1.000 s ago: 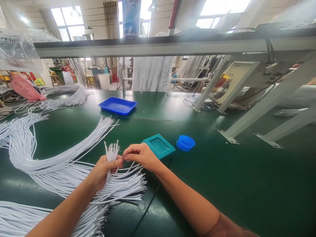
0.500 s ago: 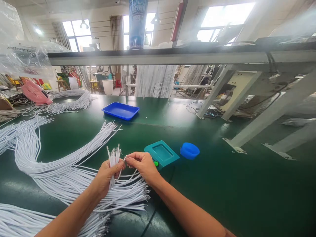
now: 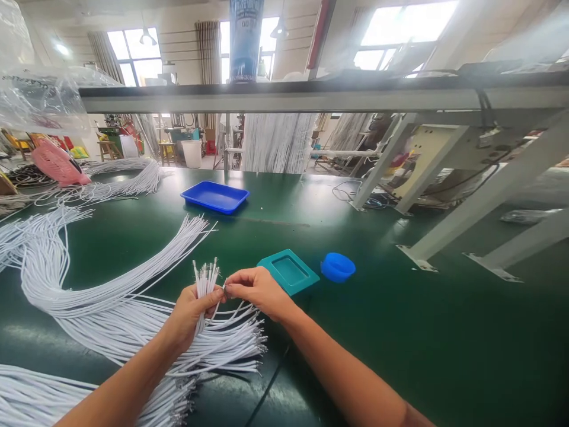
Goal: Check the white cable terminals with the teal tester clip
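On the smooth dark green counter (image 3: 422,344), a round blue plastic bowl (image 3: 338,268) sits right of a flat-topped teal device (image 3: 288,271) with a rectangular recess. The left hand (image 3: 187,309) wraps firmly round a slim white wire bundle (image 3: 207,283) (the ends look silvery) above the near left part, its long axis roughly upright, tips up. Beside the left thumb, the right hand (image 3: 258,289) pinches a small pale tip (image 3: 224,286), too tiny to identify.

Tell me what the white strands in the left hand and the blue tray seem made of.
The white strands in the left hand look like wires in an even, matt sheath, perhaps plastic or fabric; their shiny tips suggest metal. The blue tray looks like moulded plastic: smooth, slightly glossy, evenly coloured.
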### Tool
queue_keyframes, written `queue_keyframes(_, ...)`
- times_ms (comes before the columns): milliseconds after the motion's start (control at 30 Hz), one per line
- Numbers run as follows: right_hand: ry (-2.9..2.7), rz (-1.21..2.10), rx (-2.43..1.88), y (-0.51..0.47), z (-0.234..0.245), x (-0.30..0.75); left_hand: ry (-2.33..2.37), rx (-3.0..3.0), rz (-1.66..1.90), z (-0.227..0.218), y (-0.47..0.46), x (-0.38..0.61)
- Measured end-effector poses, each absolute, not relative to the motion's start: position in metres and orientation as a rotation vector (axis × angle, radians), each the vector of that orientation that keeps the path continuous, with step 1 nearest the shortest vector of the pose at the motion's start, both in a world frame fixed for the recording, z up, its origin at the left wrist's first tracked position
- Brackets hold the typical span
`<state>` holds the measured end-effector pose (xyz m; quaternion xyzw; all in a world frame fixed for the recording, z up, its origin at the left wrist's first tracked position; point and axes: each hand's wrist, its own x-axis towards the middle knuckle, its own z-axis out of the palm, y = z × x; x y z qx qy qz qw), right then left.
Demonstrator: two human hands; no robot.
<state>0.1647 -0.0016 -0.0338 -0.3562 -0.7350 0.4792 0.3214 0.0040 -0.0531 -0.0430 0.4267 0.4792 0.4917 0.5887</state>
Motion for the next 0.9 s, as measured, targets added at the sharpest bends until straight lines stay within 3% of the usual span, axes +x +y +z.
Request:
queue_keyframes(200,-2.256,0.218,-0.842,-0.009,-0.045,0.160,1.079,0.826,1.125,-0.044,-0.051,0.007)
queue_keyframes(267,-2.340,0.020,-0.857,-0.007,-0.046,0.167,1.063,0.759,1.099,-0.047,-0.048,0.007)
queue_keyframes(400,-2.480,-0.107,-1.020,-0.001,-0.049,0.185,1.085,0.731,1.032,-0.055,-0.042,0.009)
queue_keyframes(900,-2.725,-0.314,-0.925,0.001,-0.054,0.189,1.168,0.782,0.895,-0.055,-0.035,0.018)
